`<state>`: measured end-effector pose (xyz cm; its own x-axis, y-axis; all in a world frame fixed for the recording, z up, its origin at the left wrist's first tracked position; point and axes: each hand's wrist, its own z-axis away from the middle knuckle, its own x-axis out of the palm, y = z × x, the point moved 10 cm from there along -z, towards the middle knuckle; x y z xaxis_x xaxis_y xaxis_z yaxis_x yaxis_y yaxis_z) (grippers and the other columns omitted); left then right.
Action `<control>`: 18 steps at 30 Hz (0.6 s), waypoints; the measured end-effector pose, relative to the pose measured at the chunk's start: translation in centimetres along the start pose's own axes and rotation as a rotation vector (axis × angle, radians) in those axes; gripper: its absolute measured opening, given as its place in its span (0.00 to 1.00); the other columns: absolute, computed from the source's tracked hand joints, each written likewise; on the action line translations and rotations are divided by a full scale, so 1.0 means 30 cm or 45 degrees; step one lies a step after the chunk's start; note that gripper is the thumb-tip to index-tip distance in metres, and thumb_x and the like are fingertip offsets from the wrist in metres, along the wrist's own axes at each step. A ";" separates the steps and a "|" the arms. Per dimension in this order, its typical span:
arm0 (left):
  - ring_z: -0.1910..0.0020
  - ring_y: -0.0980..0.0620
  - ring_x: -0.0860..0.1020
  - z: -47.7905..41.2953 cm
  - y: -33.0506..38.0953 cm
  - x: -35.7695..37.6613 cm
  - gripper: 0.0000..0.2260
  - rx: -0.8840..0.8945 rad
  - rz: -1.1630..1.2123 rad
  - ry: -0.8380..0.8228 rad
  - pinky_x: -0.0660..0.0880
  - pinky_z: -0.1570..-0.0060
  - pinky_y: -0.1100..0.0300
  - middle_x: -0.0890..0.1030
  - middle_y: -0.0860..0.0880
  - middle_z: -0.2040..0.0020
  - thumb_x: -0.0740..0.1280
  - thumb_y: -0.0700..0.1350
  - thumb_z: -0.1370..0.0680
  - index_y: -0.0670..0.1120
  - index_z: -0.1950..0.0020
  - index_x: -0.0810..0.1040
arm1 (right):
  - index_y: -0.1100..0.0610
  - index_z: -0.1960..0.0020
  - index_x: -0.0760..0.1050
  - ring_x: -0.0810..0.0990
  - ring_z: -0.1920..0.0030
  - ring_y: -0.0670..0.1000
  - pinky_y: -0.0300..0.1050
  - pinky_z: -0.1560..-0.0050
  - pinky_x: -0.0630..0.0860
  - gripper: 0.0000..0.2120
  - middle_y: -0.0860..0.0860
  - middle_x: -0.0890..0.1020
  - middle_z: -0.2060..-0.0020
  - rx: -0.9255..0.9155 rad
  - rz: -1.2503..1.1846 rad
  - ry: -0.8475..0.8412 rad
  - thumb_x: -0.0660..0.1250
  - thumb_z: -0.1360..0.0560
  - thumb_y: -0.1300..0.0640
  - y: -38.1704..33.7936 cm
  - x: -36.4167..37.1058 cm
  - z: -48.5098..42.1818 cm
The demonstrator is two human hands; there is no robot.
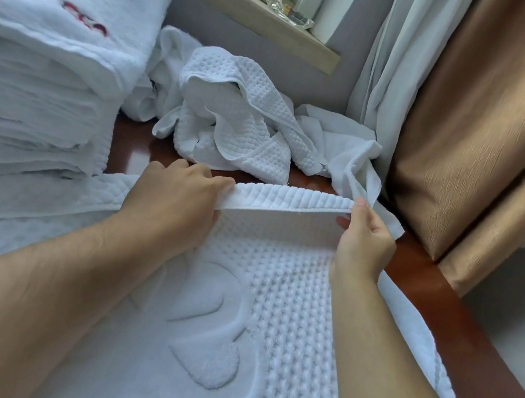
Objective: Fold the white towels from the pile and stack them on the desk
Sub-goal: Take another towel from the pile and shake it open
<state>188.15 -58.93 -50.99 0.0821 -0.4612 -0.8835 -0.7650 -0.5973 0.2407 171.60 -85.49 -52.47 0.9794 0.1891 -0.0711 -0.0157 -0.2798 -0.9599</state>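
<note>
A white waffle-weave towel [288, 307] with a raised emblem lies spread over the desk in front of me. Its far edge is lifted off the surface and curls back toward me. My left hand [173, 204] pinches that edge at its left end, and my right hand [365, 240] pinches it at the right end. Behind it sits the loose pile of crumpled white towels [238, 125]. A tall stack of folded white towels [40, 64] with red embroidery stands at the left.
The dark red wooden desk [443, 312] shows along the right, its edge dropping to the floor. A tan curtain [495, 126] and a white sheer curtain [391, 64] hang close at the right. A glass ashtray [289, 12] sits on the window sill behind.
</note>
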 end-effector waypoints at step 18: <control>0.64 0.45 0.73 0.332 0.372 -0.090 0.07 0.433 -0.200 -0.058 0.63 0.67 0.54 0.69 0.50 0.61 0.68 0.39 0.29 0.49 0.54 0.76 | 0.59 0.56 0.84 0.80 0.65 0.49 0.44 0.61 0.78 0.10 0.50 0.82 0.70 -0.029 0.494 -0.515 0.65 0.22 0.57 -0.037 -0.143 0.075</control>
<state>173.03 -57.83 -49.91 0.1928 -0.3468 -0.9179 -0.9143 -0.4030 -0.0397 166.97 -83.88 -51.71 0.7470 0.4131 -0.5209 -0.3508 -0.4205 -0.8367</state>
